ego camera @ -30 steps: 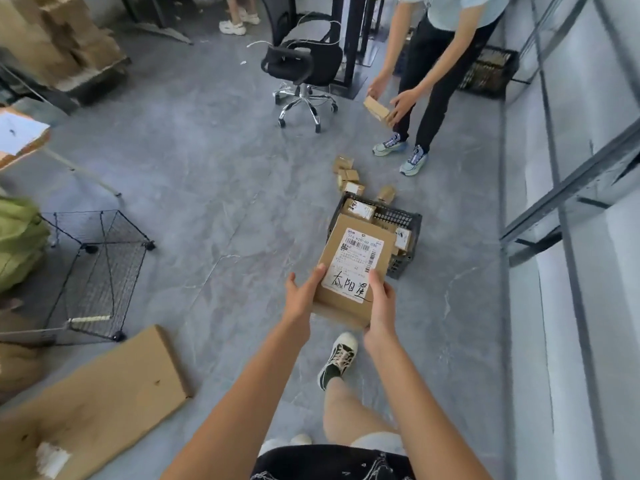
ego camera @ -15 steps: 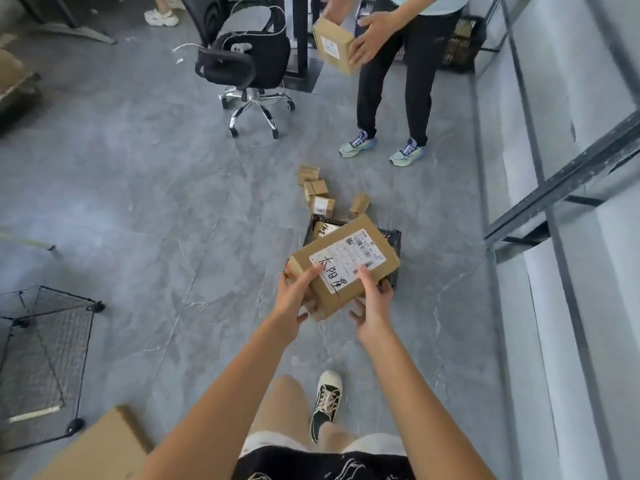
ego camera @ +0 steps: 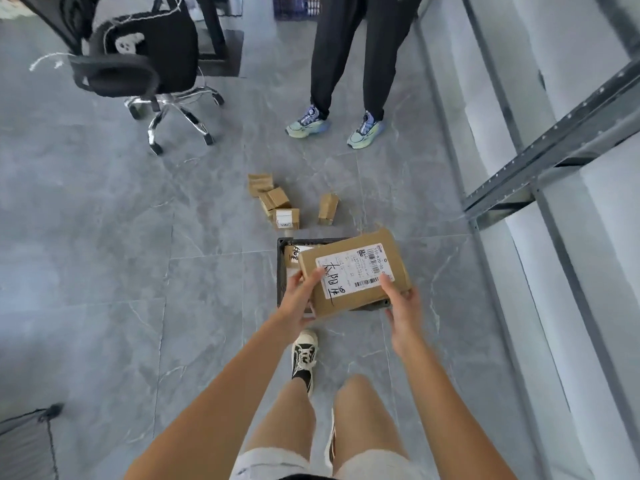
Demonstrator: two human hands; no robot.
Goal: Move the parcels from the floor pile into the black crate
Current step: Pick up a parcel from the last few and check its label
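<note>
Since the earlier frame we have carried the parcel (ego camera: 355,271) forward and turned it flat, so it now sits over the black crate (ego camera: 282,271), covering most of it. Our left hand (ego camera: 299,299) grips its near-left corner, thumb on the label, and our right hand (ego camera: 401,303) holds the near-right edge with fingers curled under. Four small boxes (ego camera: 277,202) lie on the floor just beyond the crate, near another person's shoes (ego camera: 308,121).
</note>
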